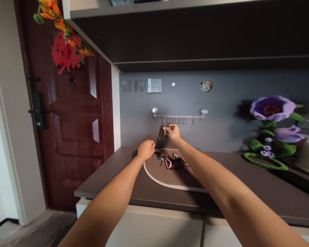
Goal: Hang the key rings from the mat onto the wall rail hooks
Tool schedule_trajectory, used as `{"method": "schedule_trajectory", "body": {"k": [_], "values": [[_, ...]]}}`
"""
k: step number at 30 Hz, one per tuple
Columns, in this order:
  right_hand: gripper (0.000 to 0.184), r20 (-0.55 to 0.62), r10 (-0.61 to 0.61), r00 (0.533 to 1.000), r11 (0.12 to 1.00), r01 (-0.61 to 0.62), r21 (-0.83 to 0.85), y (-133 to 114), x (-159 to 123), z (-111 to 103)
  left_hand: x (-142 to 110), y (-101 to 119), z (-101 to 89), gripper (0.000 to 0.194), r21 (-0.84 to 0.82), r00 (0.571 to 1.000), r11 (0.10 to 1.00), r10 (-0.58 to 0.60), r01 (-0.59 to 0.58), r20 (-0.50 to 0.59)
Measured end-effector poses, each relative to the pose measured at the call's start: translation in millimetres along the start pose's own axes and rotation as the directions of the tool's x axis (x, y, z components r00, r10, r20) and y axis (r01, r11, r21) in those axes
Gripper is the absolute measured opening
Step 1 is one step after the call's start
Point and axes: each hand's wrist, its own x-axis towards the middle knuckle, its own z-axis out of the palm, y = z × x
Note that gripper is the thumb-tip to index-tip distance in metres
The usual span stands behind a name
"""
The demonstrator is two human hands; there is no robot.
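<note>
Under a metal hook rail [179, 117] on the grey wall, my right hand [174, 132] is closed in a pinch on a small bunch of keys [165, 130]. A brown strap-like tag [160, 133] hangs beside these keys; whether it is joined to them I cannot tell. The keys are just below the left hooks. My left hand [146, 149] is held low with its fingers curled, by the left rim of a light-edged mat or tray [154, 175]; what it holds, if anything, is hidden. On that surface lie loose keys [161, 158], a pink loop [168, 162] and more key bunches [179, 159].
A dark shelf [195, 37] overhangs the counter [113, 171]. Purple decorative flowers [273, 109] with a green ring base [264, 166] stand at right. Wall hooks [141, 84] and switches [154, 85] sit above the rail. A dark red door [77, 137] is at left.
</note>
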Motion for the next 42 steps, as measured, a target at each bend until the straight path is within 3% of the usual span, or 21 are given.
{"method": "schedule_trajectory", "body": {"k": [3,8,16,20,23,26,42], "values": [[0.016,-0.010,0.155,0.988,0.982,-0.153,0.109,-6.8,-10.0,-6.0,0.1,-1.3,0.2,0.024,-0.036,1.000,0.999,0.017,-0.016,0.021],[0.014,-0.003,0.202,0.979,0.977,-0.201,0.073,-16.8,-31.7,-17.7,0.7,-2.8,1.3,0.022,-0.083,0.998,0.995,0.060,-0.057,0.035],[0.013,0.219,0.215,0.952,0.975,-0.223,0.013,-22.1,-81.3,-34.8,0.9,-6.1,4.4,0.020,-0.139,0.979,0.977,0.176,-0.162,0.102],[0.012,0.299,0.143,0.943,0.974,-0.080,-0.214,-12.5,-93.7,-42.9,0.0,-6.2,4.3,0.019,-0.172,0.954,0.958,0.255,-0.228,0.156],[0.011,0.389,0.030,0.921,0.884,0.157,-0.440,-7.0,-95.7,-47.8,-0.8,-4.9,5.7,0.018,-0.203,0.937,0.942,0.302,-0.266,0.174],[0.014,0.447,-0.011,0.894,0.799,0.277,-0.535,-4.6,-95.4,-49.1,-1.9,-2.8,7.8,0.018,-0.218,0.927,0.932,0.330,-0.289,0.181],[0.014,0.489,0.052,0.870,0.701,0.317,-0.638,-1.6,-96.5,-43.0,-5.2,5.8,11.1,0.015,-0.233,0.923,0.936,0.314,-0.263,0.222]]}}
